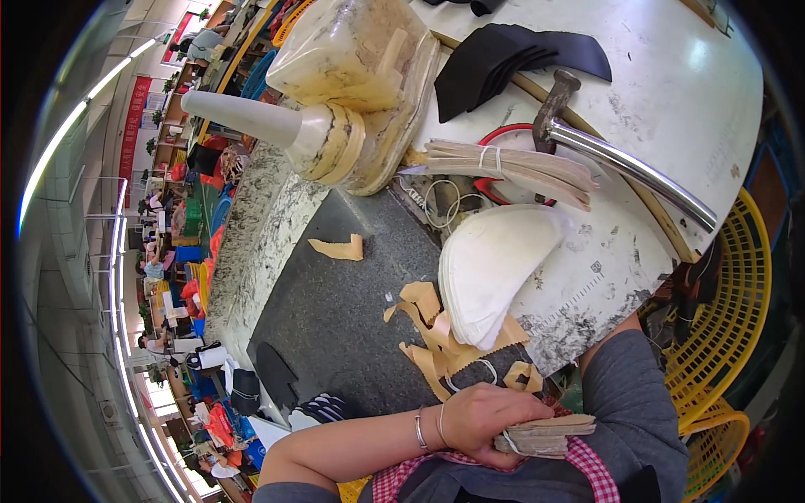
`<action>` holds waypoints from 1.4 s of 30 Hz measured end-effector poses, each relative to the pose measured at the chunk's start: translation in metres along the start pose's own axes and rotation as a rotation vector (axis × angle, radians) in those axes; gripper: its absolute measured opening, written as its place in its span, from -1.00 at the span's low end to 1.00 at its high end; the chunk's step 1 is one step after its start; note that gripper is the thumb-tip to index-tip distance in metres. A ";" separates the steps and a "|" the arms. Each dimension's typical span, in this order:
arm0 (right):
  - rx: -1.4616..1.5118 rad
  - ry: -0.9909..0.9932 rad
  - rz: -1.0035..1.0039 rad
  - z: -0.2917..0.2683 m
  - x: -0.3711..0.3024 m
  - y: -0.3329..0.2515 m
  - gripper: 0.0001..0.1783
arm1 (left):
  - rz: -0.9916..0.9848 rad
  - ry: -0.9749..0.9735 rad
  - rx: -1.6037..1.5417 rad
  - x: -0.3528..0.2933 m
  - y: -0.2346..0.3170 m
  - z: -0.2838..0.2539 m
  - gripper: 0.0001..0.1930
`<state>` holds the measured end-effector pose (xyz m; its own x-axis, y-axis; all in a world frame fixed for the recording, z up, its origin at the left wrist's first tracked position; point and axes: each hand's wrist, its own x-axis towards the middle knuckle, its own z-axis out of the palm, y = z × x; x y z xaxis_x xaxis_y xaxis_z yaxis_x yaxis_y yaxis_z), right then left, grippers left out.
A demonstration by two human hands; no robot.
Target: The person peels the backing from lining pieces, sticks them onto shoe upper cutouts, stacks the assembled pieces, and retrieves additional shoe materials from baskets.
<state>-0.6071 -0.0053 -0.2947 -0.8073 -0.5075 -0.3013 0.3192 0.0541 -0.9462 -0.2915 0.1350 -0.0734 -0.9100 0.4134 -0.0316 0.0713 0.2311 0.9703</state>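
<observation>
My left hand (486,423), with bracelets at its wrist, is closed around a bundle of thin beige strips (549,436) just in front of my body. A white band loops around that bundle. Of my right arm, the grey sleeve (629,381) and a bit of forearm show by the table's edge; the hand itself is hidden. Beyond my left hand lie torn tan paper strips (444,339) and a stack of white half-round pieces (495,264). A similar banded bundle of beige strips (520,168) rests farther away, over red-handled scissors (486,189).
A hammer (629,163) lies across a wooden stick (679,243). Black cut pieces (495,67) are piled at the back. A glue-stained container (352,67) with a white cone (251,121) stands at the back left, past the dark mat (335,310). Yellow baskets (729,310) stand on the right.
</observation>
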 end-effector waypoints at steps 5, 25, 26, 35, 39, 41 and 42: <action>-0.198 -0.018 -0.087 0.016 0.008 -0.006 -0.52 | 0.036 0.036 0.020 0.003 0.001 -0.001 -0.40; -1.064 0.388 -0.032 -0.186 -0.148 0.030 -0.43 | 0.087 0.093 0.205 -0.002 -0.010 0.003 -0.44; -1.105 0.416 -0.014 -0.201 -0.165 0.031 -0.43 | 0.099 0.060 0.188 -0.001 -0.008 0.004 -0.44; -1.368 0.652 0.072 -0.242 -0.278 -0.021 -0.36 | 0.116 0.232 0.236 -0.008 -0.007 0.009 -0.40; -0.301 0.707 0.090 -0.319 -0.375 -0.016 -0.21 | 0.178 0.214 0.183 0.008 -0.004 0.019 -0.40; 0.101 0.727 0.127 -0.297 -0.426 -0.044 -0.29 | 0.153 0.213 0.193 0.002 -0.008 0.015 -0.40; 0.121 0.760 0.126 -0.293 -0.447 -0.051 -0.34 | 0.172 0.217 0.197 0.001 -0.006 0.015 -0.40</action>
<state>-0.4077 0.4708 -0.1462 -0.8660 0.2271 -0.4454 0.4476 -0.0447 -0.8931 -0.2862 0.1471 -0.0827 -0.9421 0.2688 0.2006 0.2894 0.3490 0.8913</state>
